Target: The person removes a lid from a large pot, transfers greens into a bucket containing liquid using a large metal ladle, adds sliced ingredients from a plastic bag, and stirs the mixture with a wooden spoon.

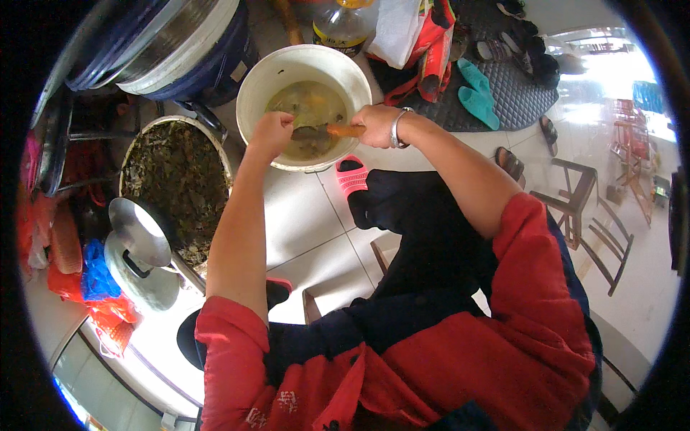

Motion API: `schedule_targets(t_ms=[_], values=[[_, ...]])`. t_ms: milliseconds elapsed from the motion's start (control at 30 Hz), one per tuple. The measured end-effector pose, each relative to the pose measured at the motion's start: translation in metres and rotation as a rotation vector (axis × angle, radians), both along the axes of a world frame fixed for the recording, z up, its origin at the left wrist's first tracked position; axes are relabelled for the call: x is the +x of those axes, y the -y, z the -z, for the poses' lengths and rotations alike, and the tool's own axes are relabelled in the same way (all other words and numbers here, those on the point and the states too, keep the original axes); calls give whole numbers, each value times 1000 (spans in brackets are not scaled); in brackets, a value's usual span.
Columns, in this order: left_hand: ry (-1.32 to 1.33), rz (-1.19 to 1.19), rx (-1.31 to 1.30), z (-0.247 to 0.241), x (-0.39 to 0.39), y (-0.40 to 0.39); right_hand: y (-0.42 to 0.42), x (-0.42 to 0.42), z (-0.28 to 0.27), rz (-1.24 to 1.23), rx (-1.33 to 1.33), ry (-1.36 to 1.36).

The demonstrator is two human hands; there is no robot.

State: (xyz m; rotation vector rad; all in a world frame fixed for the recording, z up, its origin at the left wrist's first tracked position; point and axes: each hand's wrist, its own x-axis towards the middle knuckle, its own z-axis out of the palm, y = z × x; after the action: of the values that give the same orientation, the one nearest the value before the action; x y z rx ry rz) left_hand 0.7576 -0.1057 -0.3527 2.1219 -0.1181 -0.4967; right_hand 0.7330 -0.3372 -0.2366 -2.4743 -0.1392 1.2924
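A white plastic bucket (250, 70) holds cloudy yellowish liquid (307, 97) with bits in it. Over its right rim, my right hand (377, 126) grips the orange-brown handle (345, 130) of a tool, whose dark end lies low in the bucket's opening, close to my left hand. The tool's exact kind cannot be told. My left hand (272, 132) is over the left part of the bucket, its fingers curled together; whether something small is pinched in them is not clear. A silver bangle (399, 128) circles my right wrist.
At left stands a tub (175, 183) full of dark leafy matter, with a metal ladle (139, 231) and a pot lid (143, 280) beside it. A large blue barrel (215, 75), a plastic bottle (342, 27), teal slippers (477, 97) and a wooden stool (571, 188) are around.
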Motion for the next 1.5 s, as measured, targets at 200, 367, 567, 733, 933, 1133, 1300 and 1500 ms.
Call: schedule_targets(t_ms=[200,367,567,733,933,1133,1300,1500], values=[[87,-16,543,-36,-14,25,9,-4,3,-78,-17,194],[229,116,685,-44,-36,25,2,-4,4,-84,-93,203],[572,-29,492,-57,-57,10,1,0,18,135,-24,71],[262,-565,-20,-39,-120,-17,1,-1,26,484,158,-123],[-744,-927,-702,-34,-128,16,-1,0,41,423,153,-187],[-822,-1041,-776,0,-95,36,-14,-13,24,402,156,-168],[-781,-1086,-744,18,-93,35,-19,-23,18,344,163,-117],[-833,-1135,-722,4,-128,33,-15,-32,17,311,164,-106]])
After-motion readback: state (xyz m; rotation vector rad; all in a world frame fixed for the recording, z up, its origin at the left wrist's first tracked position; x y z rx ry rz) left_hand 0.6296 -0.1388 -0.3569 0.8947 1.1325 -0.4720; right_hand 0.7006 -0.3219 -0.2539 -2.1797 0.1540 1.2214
